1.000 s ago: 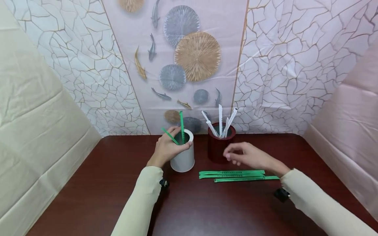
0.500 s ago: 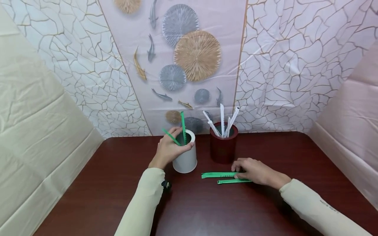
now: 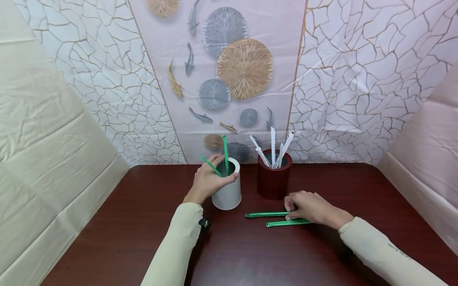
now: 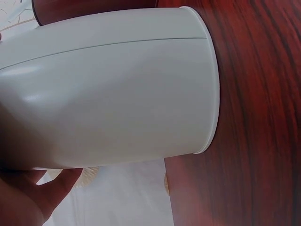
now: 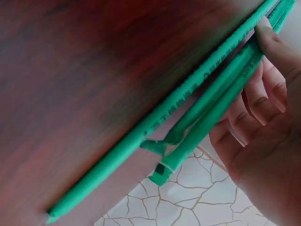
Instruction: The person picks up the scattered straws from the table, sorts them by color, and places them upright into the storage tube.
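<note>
My left hand [image 3: 207, 180] grips a light grey cylindrical cup [image 3: 229, 196] around its rim. Two green paper-wrapped straws [image 3: 226, 153] lean inside that cup. My right hand [image 3: 315, 207] is low over the table, pinching green wrapped straws [image 3: 262, 215]. Seen from the right wrist, the thumb lies against the straws and the curled fingers are behind a pair of them [image 5: 211, 117]. Another green straw [image 5: 117, 165] runs alongside, nearer the table; whether the thumb holds it too, I cannot tell. The palm hides the straws' right ends in the head view.
Behind the straws stands a dark red cup [image 3: 272, 184] holding several white wrapped straws [image 3: 273, 145]. The brown-red table [image 3: 243, 254] ends at a patterned cloth backdrop [image 3: 329, 99], with plain cloth at both sides.
My right hand has come down from beside the red cup onto the green straws and taken hold of some; the upper ones have turned slightly. The left hand keeps its grip on the grey cup.
</note>
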`<action>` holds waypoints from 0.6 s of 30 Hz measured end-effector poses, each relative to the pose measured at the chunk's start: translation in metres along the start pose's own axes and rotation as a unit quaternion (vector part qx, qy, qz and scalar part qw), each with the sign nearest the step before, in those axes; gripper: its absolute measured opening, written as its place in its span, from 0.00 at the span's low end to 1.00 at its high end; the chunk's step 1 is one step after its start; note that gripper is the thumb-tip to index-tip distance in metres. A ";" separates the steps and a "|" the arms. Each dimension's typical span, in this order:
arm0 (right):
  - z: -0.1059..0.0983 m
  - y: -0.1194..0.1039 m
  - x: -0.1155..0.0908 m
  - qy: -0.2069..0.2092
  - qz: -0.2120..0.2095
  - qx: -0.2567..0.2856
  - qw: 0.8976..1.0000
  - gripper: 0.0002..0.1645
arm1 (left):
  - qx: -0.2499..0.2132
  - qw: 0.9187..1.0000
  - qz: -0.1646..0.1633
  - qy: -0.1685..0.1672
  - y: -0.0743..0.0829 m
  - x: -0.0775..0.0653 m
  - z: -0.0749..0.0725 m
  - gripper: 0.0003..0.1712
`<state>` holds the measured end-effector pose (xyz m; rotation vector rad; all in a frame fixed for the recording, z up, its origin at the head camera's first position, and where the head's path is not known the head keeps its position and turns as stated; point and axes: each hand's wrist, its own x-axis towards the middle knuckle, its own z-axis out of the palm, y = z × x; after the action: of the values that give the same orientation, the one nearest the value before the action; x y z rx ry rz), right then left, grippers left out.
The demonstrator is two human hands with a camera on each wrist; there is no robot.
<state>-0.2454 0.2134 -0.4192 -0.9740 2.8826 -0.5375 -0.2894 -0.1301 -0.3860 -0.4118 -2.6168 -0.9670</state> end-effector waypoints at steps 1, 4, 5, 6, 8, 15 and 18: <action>-0.001 -0.001 0.000 0.002 -0.001 -0.004 1.000 0.21 | -0.001 1.000 0.000 -0.001 0.000 0.000 0.000 0.45; -0.003 -0.003 0.000 0.001 -0.003 -0.005 1.000 0.22 | -0.001 1.000 -0.002 -0.002 -0.001 0.000 0.001 0.45; -0.005 -0.004 -0.001 0.001 -0.003 -0.002 1.000 0.21 | 0.000 1.000 -0.002 -0.003 -0.001 -0.001 0.002 0.44; -0.007 -0.004 -0.001 0.002 -0.004 0.002 1.000 0.21 | 0.001 1.000 -0.002 -0.002 -0.001 -0.001 0.002 0.44; -0.013 -0.007 -0.002 0.010 -0.012 0.009 1.000 0.18 | 0.000 1.000 0.001 0.000 -0.002 -0.001 0.004 0.44; -0.055 -0.036 0.002 0.102 -0.097 0.004 0.990 0.11 | 0.003 1.000 0.011 0.001 -0.001 0.000 0.001 0.45; -0.076 -0.058 0.007 0.176 -0.143 0.019 0.974 0.14 | 0.007 1.000 0.011 0.002 -0.001 0.000 -0.001 0.45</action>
<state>-0.2290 0.1900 -0.3274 -1.4330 3.0282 -0.8617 -0.2891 -0.1312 -0.3859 -0.4335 -2.6093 -0.9415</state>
